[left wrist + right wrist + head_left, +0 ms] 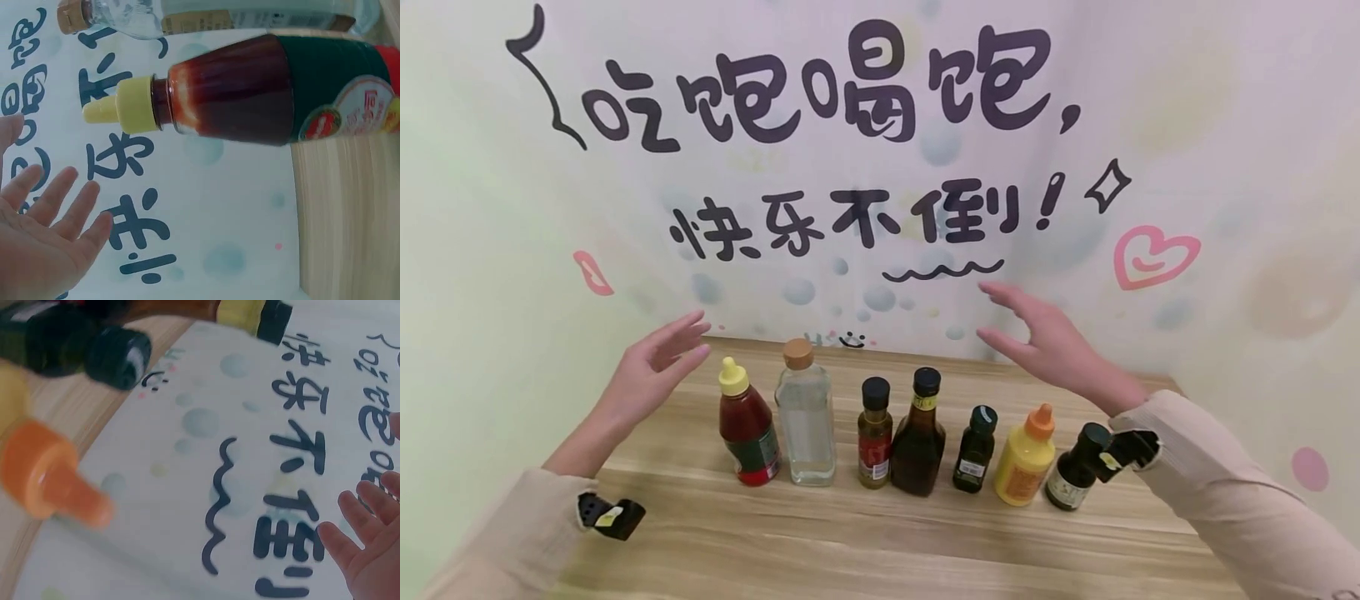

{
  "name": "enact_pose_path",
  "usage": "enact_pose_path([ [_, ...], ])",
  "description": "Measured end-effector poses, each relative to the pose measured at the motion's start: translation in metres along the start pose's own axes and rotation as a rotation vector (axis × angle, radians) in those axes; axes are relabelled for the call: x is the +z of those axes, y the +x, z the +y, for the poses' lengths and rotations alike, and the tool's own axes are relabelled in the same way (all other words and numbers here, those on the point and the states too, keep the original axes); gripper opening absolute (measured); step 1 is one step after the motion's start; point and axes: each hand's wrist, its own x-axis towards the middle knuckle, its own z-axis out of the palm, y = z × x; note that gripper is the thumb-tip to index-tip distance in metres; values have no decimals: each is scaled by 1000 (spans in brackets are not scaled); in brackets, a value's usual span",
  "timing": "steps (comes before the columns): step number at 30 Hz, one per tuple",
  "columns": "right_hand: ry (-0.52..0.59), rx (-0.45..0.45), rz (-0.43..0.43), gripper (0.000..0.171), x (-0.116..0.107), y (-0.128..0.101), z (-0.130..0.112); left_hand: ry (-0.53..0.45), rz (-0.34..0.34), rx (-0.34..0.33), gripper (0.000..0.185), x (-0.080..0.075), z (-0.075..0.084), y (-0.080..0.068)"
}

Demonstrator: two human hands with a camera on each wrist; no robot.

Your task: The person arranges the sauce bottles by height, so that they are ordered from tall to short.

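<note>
My left hand (651,375) hovers in the air at the left with fingers extended, holding nothing. Nearest to it stands a squeeze bottle of dark red sauce (237,94) with a yellow nozzle cap, and beside that a clear bottle (807,425) with a brown cap. My right hand (1045,337) is raised at the right, fingers spread and no object in it. Below it are a small dark bottle (976,450), a yellow squeeze bottle (1024,467) with an orange nozzle and a dark bottle (1070,479) partly covered by the wrist camera.
Mid-row stand a small black-capped bottle with a red label (875,442) and a tall dark sauce bottle (919,450). All the bottles are upright on a wooden table (820,550). A printed cloth (760,300) with large black characters hangs behind.
</note>
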Motion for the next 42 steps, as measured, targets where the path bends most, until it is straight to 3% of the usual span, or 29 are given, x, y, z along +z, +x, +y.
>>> enact_pose_path([
  [4,96,-40,-15,57,11,11,-11,-47,-40,-47,60,2,0,1],
  [10,181,-64,-19,55,26,24,-28,-117,-81,-65,59,7,-2,2],
  [23,422,-22,-93,59,65,51,-57,-192,-187,-86,65,21,-8,4],
  [28,460,-19,-141,58,85,61,-64,-162,-214,-122,67,26,-11,1],
  [42,464,-41,-261,59,129,84,-94,-204,-234,-81,62,42,-29,-1],
])
